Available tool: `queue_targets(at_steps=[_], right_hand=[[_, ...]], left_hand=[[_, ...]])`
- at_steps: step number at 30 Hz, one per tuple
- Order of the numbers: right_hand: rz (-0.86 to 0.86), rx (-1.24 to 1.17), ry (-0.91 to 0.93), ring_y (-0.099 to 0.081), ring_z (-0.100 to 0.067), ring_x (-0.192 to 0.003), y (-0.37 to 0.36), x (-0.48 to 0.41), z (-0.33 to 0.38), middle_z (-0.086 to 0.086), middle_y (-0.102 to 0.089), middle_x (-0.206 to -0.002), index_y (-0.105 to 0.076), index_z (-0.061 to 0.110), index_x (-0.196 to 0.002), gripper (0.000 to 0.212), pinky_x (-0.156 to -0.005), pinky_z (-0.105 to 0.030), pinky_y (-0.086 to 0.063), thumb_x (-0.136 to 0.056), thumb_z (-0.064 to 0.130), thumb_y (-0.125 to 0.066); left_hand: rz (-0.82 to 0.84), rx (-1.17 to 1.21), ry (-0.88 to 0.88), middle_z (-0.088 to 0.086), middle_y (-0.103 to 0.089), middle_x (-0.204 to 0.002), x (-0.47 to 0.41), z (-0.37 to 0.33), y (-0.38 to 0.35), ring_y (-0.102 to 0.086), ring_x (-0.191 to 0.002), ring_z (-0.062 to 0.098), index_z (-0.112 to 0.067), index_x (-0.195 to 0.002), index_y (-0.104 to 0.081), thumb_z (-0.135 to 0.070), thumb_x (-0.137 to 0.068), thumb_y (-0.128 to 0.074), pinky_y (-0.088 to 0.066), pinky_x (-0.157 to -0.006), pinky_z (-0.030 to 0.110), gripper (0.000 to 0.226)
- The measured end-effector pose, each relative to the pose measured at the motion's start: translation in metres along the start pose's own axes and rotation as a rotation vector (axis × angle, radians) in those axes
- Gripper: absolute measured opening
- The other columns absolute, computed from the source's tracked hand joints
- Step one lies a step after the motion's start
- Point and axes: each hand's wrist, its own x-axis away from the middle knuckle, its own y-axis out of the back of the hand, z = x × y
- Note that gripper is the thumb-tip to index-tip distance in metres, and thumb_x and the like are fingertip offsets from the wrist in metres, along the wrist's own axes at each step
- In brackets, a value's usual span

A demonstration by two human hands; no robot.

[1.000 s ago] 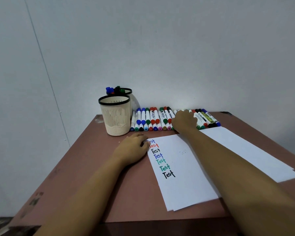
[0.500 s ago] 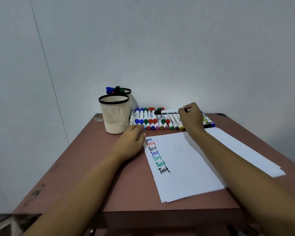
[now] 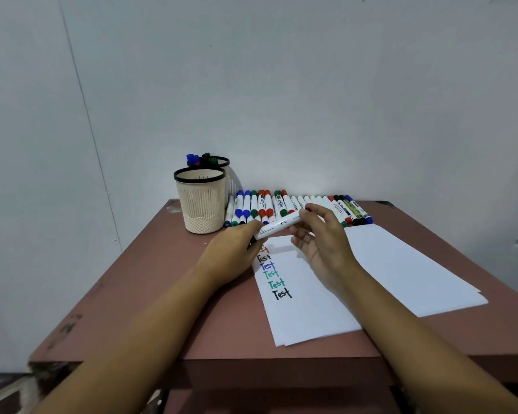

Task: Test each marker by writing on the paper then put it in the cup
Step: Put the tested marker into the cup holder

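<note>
A white marker with a black cap (image 3: 278, 226) hangs slanted above the top of the paper (image 3: 317, 300), held between both hands. My right hand (image 3: 320, 237) pinches its upper end with fingers and thumb. My left hand (image 3: 237, 249) grips its lower, capped end. The paper carries a column of "Test" words in red, black, blue and green. An empty cream cup with a black rim (image 3: 200, 201) stands at the table's back left. A second cup (image 3: 223, 165) behind it holds several markers. A row of capped markers (image 3: 281, 207) lies along the back edge.
The small reddish-brown table (image 3: 162, 294) stands against a white wall. More white sheets (image 3: 407, 270) spread to the right, reaching near the table's right edge. The table's front edge is close below my forearms.
My right hand lifted a marker out of the back row and carried it toward me and leftward. My left hand left the paper's corner and took hold of the marker's capped end.
</note>
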Motion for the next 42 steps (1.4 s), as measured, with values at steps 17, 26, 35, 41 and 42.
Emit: queue_targets(at_steps=[17,26,35,41,42], right_hand=[[0.142,0.372,0.074,-0.043,-0.009,-0.053,0.0,-0.006,-0.017,0.003,-0.05,-0.056,-0.057,0.009,-0.073,0.027,-0.051,-0.022,-0.037,-0.094,0.026,-0.056],[0.192,0.315,0.085,-0.04,-0.009,-0.055,0.003,-0.006,-0.016,0.003,-0.047,-0.056,-0.056,0.007,-0.075,0.027,-0.055,-0.022,-0.035,-0.094,0.026,-0.055],[-0.011,0.088,0.005,-0.049,-0.013,-0.054,0.0,-0.002,-0.005,-0.005,-0.057,-0.07,-0.058,0.013,-0.089,0.014,-0.052,-0.025,-0.042,-0.096,0.025,-0.054],[-0.023,-0.096,-0.097,-0.068,-0.027,-0.062,0.006,0.009,0.002,-0.015,-0.063,-0.08,-0.049,0.011,-0.093,0.005,-0.062,-0.033,-0.058,-0.095,0.015,-0.05],[-0.009,-0.071,-0.09,-0.068,-0.027,-0.064,0.005,0.012,0.003,-0.015,-0.063,-0.081,-0.049,0.012,-0.09,0.006,-0.062,-0.032,-0.057,-0.095,0.013,-0.051]], left_hand=[[0.146,0.252,0.009,-0.006,-0.048,-0.063,-0.004,-0.012,-0.001,-0.042,-0.055,0.009,-0.008,-0.088,-0.052,-0.027,-0.096,-0.048,-0.031,-0.053,0.022,0.021],[0.086,0.44,0.061,-0.006,-0.052,-0.061,-0.003,-0.005,-0.002,-0.042,-0.056,0.006,-0.033,-0.079,-0.059,-0.049,-0.087,-0.05,-0.035,-0.056,0.03,0.02],[-0.053,0.456,0.267,-0.003,-0.06,-0.077,-0.005,-0.004,0.001,-0.052,-0.068,0.008,-0.023,-0.111,-0.057,-0.043,-0.092,-0.048,-0.039,-0.063,0.021,0.028],[-0.122,0.666,0.442,-0.001,-0.048,-0.071,-0.011,0.01,-0.005,-0.044,-0.07,0.013,-0.016,-0.086,-0.056,-0.003,-0.093,-0.028,-0.035,-0.062,0.026,0.032],[-0.106,0.66,0.451,-0.002,-0.049,-0.074,-0.011,0.011,-0.005,-0.045,-0.073,0.014,-0.015,-0.088,-0.056,-0.002,-0.093,-0.028,-0.036,-0.064,0.026,0.031]])
